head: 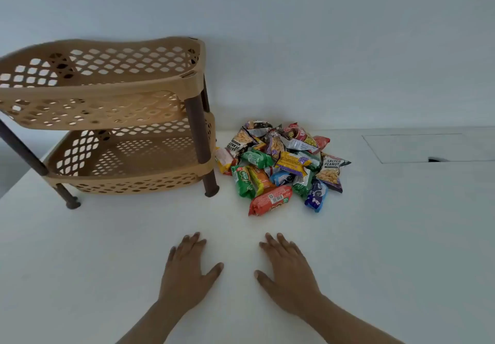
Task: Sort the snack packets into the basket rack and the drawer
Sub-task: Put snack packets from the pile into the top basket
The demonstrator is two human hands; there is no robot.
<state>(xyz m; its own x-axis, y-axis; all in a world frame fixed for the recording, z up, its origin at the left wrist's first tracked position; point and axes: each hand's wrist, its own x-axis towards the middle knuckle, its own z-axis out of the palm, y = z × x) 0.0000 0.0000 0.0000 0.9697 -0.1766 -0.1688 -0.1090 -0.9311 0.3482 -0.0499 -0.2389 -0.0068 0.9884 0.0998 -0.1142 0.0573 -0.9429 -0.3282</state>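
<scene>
The left hand and the right hand lie palm-down on the white surface, side by side, fingers straight and slightly spread, holding nothing. Just beyond the fingertips sits a heap of snack packets, piled on one another: an orange packet nearest, a blue one beside it, green ones to the left, a "Salted Peanuts" bag on the right edge. Left of the heap, almost touching it, stands a tan 2-tier basket rack on brown legs, both baskets bare. Far right, a flush panel is set into the surface.
</scene>
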